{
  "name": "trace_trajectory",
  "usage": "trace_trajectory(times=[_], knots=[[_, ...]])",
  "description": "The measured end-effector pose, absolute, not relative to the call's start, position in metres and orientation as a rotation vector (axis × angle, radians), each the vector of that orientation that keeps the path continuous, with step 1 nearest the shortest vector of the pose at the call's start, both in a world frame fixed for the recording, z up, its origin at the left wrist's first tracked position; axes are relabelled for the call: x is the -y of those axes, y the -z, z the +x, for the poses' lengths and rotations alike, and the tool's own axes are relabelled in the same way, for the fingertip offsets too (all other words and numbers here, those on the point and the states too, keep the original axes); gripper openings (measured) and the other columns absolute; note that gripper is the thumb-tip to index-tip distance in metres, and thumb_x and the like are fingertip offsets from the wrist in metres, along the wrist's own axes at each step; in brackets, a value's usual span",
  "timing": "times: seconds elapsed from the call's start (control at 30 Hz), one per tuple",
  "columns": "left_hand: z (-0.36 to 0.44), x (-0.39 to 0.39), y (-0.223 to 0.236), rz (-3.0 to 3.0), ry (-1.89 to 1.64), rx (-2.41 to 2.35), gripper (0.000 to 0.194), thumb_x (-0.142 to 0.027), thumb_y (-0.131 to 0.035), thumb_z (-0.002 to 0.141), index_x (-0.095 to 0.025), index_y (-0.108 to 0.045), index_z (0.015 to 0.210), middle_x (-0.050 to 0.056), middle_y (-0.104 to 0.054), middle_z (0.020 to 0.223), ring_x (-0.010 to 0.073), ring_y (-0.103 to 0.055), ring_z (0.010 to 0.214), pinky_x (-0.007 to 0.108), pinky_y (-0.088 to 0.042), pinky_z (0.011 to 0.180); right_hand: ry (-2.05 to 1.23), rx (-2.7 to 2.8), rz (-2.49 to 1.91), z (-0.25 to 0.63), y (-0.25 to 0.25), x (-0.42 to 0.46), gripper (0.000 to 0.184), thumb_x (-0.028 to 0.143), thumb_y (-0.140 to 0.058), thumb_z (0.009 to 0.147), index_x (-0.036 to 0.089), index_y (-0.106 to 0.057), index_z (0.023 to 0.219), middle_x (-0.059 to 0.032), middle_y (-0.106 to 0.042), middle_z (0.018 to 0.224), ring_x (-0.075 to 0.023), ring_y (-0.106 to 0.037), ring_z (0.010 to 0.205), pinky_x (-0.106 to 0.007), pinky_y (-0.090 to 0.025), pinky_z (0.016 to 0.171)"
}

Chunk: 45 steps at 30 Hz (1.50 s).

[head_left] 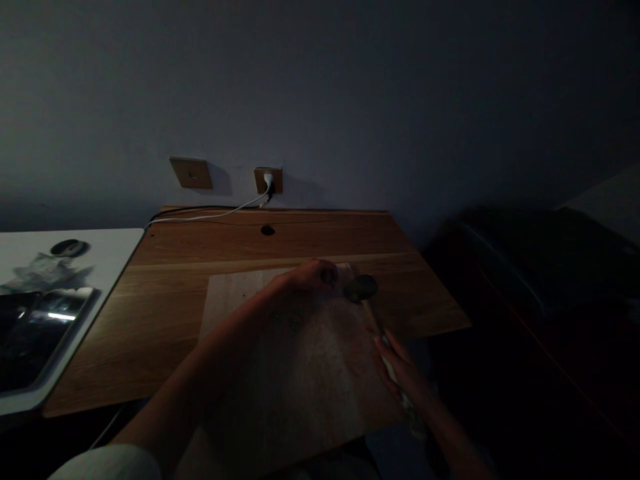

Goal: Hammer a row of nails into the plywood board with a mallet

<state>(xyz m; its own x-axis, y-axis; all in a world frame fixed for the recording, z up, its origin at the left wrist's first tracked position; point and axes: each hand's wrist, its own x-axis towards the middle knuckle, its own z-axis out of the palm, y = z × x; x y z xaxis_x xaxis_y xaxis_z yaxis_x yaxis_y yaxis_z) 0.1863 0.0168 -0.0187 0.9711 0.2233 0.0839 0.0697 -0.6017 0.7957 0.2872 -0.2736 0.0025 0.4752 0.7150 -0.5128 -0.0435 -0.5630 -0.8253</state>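
My right hand (395, 363) is wrapped round the pale handle of a mallet (370, 310). Its dark, rounded head (361, 288) is just right of my left hand (315, 273), over the far right part of a pale wooden board (320, 373). The fingers of my left hand are curled near the board's far edge, closed on something small that the dim light hides. A few tiny pieces (294, 323) lie on the board near my left forearm, too dark to name.
The board rests on a brown wooden table (165, 320). Cables (215, 215) run along its back edge to a wall socket (269, 180). At left, a white surface (115, 247) bears a crumpled clear bag (47, 270), a dark round object (69, 248) and a shiny black panel (40, 340).
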Motion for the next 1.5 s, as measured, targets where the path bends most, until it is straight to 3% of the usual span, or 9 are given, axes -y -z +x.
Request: trace_trajectory(times=[0.33, 0.63, 1.33, 1.5], knots=[[0.186, -0.017, 0.023, 2.272, -0.264, -0.192, 0.024, -0.014, -0.07, 0.068, -0.015, -0.071, 0.092, 0.002, -0.068, 0.09, 0.0127, -0.06, 0.076, 0.021, -0.043, 0.069, -1.16, 0.56, -1.893, 0.287, 0.0, 0.275, 0.08, 0.066, -0.054, 0.081, 0.015, -0.042, 0.141, 0.0111, -0.045, 0.045, -0.007, -0.032, 0.026, -0.019, -0.023, 0.028], [0.187, -0.019, 0.025, 2.302, -0.278, -0.115, 0.022, -0.015, -0.069, 0.07, -0.014, -0.072, 0.092, 0.003, -0.069, 0.093, 0.0137, -0.062, 0.08, 0.021, -0.045, 0.075, -1.169, 0.564, -1.869, 0.291, 0.006, 0.276, 0.074, 0.066, -0.054, 0.082, 0.021, -0.046, 0.139, 0.0104, -0.048, 0.051, -0.0061, -0.034, 0.028, -0.018, -0.024, 0.028], [0.188, -0.019, 0.025, 2.345, -0.322, -0.12, 0.027, -0.015, -0.072, 0.068, -0.015, -0.072, 0.095, 0.003, -0.067, 0.093, 0.0142, -0.061, 0.081, 0.022, -0.045, 0.073, -1.14, 0.514, -1.899, 0.273, -0.015, 0.258, 0.077, 0.068, -0.06, 0.075, 0.022, -0.047, 0.135, 0.0111, -0.048, 0.052, -0.0059, -0.034, 0.031, -0.017, -0.028, 0.029], [0.186, -0.018, 0.023, 2.36, -0.322, -0.134, 0.019, -0.015, -0.074, 0.07, -0.014, -0.07, 0.089, 0.001, -0.065, 0.088, 0.0125, -0.059, 0.077, 0.021, -0.043, 0.07, -1.1, 0.551, -1.93, 0.267, -0.019, 0.252, 0.077, 0.066, -0.058, 0.077, 0.02, -0.046, 0.137, 0.0116, -0.046, 0.048, -0.0072, -0.034, 0.03, -0.018, -0.028, 0.031]])
